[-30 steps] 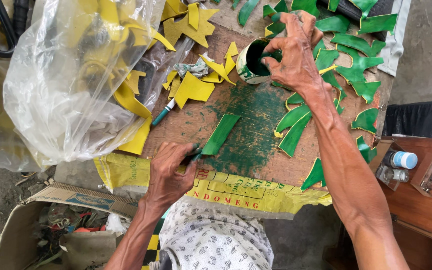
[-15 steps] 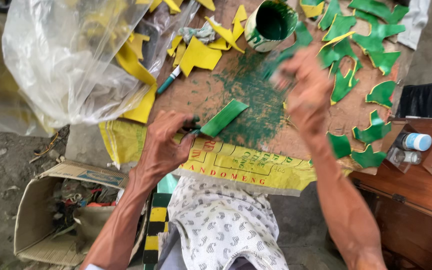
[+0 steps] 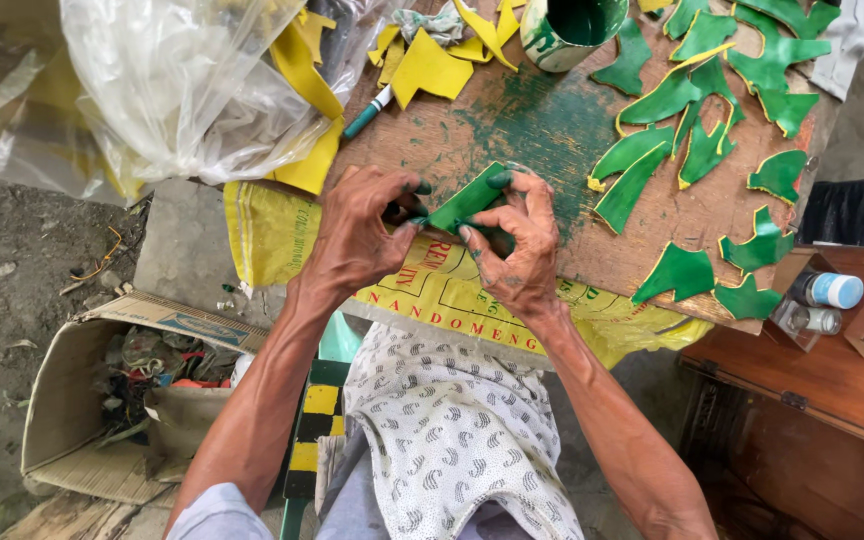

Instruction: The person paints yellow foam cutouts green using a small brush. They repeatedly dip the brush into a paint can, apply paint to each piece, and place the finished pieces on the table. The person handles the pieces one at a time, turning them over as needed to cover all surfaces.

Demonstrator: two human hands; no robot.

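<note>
**Both hands on one green strip**

Grip first: the left hand (image 3: 357, 235) pinches the near end of a green-painted strip (image 3: 464, 203) between thumb and fingers, and the right hand (image 3: 514, 245) closes its fingertips on the other end, so the strip sits tilted just above the near edge of the wooden counter (image 3: 642, 225), over the yellow printed sack (image 3: 432, 295).

To handle it well, my judgement is that fingers should keep to the edges, since the painted face looks wet and both hands already carry green smears; holding it tilted keeps the face off the paint-stained patch of wood.

Counted: one paint tin (image 3: 572, 28) with green inside, at the far edge. One teal-capped marker (image 3: 367, 112) beside the yellow cut-outs (image 3: 430, 68), which overlap too much to count surely. Roughly ten green shapes (image 3: 697, 150) lie spread to the right. One clear plastic bag (image 3: 182, 85) on the left, one cardboard box (image 3: 102, 390) on the ground, two small bottles (image 3: 822, 300) at the right.
</note>
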